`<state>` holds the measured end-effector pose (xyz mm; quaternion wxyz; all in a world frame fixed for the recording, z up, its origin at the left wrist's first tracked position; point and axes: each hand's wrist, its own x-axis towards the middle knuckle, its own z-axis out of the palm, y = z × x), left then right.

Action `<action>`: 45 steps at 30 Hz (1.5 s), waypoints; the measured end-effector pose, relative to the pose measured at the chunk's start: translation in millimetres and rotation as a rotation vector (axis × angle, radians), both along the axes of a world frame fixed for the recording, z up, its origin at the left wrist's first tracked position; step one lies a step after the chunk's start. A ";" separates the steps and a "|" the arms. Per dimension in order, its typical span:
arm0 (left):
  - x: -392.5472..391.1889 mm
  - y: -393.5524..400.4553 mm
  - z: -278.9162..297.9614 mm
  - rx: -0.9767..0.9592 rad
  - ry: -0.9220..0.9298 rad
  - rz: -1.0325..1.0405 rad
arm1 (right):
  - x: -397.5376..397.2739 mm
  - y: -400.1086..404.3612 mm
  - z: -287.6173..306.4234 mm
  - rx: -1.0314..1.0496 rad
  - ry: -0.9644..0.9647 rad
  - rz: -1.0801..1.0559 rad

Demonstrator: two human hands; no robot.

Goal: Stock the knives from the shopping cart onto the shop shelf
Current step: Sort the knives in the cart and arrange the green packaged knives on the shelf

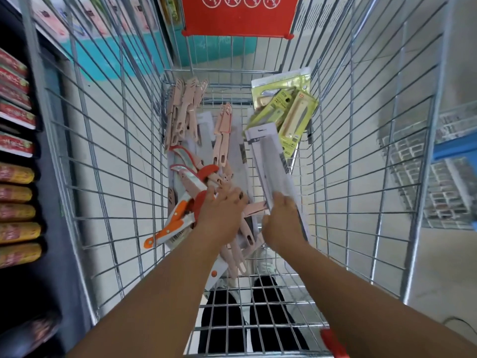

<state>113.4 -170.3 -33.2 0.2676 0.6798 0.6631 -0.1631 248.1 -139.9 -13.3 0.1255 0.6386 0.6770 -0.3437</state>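
Observation:
Both my hands reach down into a wire shopping cart full of knives. My right hand grips the near end of a long grey-white carded knife pack that slants up toward the cart's right side. My left hand lies over a heap of pink knives, fingers curled down on them; what it holds is hidden. Orange-handled knives lie to its left. More pink knives lean at the far left, and yellow-green carded knife packs stand at the far right.
The shop shelf with red and yellow packaged goods runs along the left of the cart. A red sign hangs on the cart's far end. A blue rack stands at the right. My legs show beneath the cart.

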 end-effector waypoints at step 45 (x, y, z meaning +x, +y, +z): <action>-17.6 1.5 13.6 0.093 -0.358 0.937 | -25.6 -4.2 -40.8 -0.286 0.068 -0.197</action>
